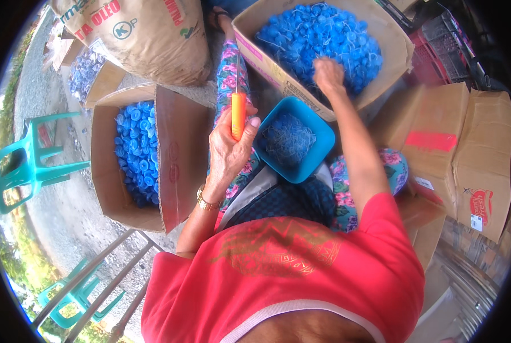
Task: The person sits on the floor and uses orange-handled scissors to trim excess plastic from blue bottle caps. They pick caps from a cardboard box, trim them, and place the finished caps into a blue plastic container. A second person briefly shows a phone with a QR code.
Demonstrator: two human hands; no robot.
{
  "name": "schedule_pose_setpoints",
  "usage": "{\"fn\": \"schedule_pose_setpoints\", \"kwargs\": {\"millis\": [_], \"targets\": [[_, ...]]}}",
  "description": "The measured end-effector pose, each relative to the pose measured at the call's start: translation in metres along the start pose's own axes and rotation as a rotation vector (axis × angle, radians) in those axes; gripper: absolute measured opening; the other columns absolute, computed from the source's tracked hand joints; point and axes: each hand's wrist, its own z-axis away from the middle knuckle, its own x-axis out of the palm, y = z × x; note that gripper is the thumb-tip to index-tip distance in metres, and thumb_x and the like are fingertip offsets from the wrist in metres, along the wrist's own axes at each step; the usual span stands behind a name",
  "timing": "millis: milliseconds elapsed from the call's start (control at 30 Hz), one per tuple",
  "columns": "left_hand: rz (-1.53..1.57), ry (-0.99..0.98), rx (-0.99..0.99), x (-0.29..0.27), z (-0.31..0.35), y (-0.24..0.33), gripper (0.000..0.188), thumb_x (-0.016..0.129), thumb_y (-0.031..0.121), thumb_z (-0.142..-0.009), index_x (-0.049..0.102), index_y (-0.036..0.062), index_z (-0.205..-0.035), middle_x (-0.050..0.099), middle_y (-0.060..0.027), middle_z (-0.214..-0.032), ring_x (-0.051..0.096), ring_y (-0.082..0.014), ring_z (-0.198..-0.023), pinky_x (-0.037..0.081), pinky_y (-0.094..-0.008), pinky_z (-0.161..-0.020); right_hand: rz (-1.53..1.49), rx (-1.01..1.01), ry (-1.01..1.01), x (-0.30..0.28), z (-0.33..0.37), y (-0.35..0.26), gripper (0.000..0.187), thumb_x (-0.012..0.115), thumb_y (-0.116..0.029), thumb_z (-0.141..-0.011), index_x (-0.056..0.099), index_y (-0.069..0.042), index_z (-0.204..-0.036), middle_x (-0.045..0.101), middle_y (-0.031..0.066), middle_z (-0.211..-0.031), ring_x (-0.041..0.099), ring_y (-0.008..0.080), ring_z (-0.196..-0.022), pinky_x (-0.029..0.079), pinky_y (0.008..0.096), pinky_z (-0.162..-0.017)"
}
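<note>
My left hand (229, 146) is closed round the orange handle of a knife (239, 114), its thin blade pointing up and away from me. At the far right, my right hand (328, 74) reaches into a large cardboard box (255, 48) heaped with blue plastic caps (324, 34) that have thin strands on them. Its fingers curl down among the caps; what they hold, if anything, is hidden. Between my legs stands a blue square tub (324, 134) with a pile of thin, pale strands (288, 140) inside.
To my left an open cardboard box (178, 154) holds more blue caps (136, 154). A big paper sack (152, 40) stands beyond it. Green plastic chairs (35, 160) are farther left. Flattened cardboard (432, 143) and dark crates (444, 43) lie to the right.
</note>
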Motion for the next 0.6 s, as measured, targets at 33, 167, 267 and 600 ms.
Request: {"fn": "schedule_pose_setpoints", "kwargs": {"millis": [33, 167, 267, 600], "targets": [[0.010, -0.011, -0.030, 0.000, -0.001, 0.000, 0.032, 0.062, 0.033, -0.089, 0.063, 0.0043, -0.102, 0.063, -0.0091, -0.083, 0.062, -0.0207, -0.074, 0.048, -0.0330, -0.070, -0.044, -0.096, -0.056, -0.002, -0.006, -0.004, 0.025, 0.060, -0.011, -0.081, 0.069, -0.012, -0.103, 0.063, 0.0131, -0.111, 0.053, 0.0354, -0.116, 0.041, 0.0471, -0.098], [0.005, -0.027, -0.029, -0.001, 0.000, -0.001, 0.029, 0.061, 0.033, -0.090, 0.063, 0.0060, -0.100, 0.059, -0.0055, -0.068, 0.059, -0.0165, -0.063, 0.047, -0.0310, -0.063, -0.003, -0.019, -0.245, 0.009, -0.008, -0.018, 0.038, 0.057, -0.011, -0.083, 0.058, -0.013, -0.121, 0.046, 0.0170, -0.132, 0.046, 0.0369, -0.122, 0.040, 0.0471, -0.100], [0.030, -0.042, -0.087, -0.005, 0.001, 0.000, 0.027, 0.061, 0.032, -0.090, 0.063, 0.0072, -0.099, 0.058, -0.0047, -0.066, 0.058, -0.0147, -0.061, 0.046, -0.0302, -0.061, 0.024, 0.041, -0.328, 0.002, -0.007, -0.022, 0.041, 0.052, -0.011, -0.087, 0.050, -0.016, -0.128, 0.037, 0.0171, -0.140, 0.045, 0.0386, -0.123, 0.040, 0.0463, -0.101], [0.044, -0.090, -0.056, -0.003, 0.011, -0.015, 0.031, 0.062, 0.035, -0.089, 0.062, 0.0058, -0.100, 0.061, -0.0075, -0.069, 0.061, -0.0179, -0.065, 0.047, -0.0327, -0.064, -0.329, 0.068, -0.342, 0.042, -0.007, 0.028, 0.049, 0.064, -0.009, -0.072, 0.053, -0.013, -0.119, 0.063, 0.0190, -0.109, 0.059, 0.0320, -0.108, 0.045, 0.0403, -0.089]]}}
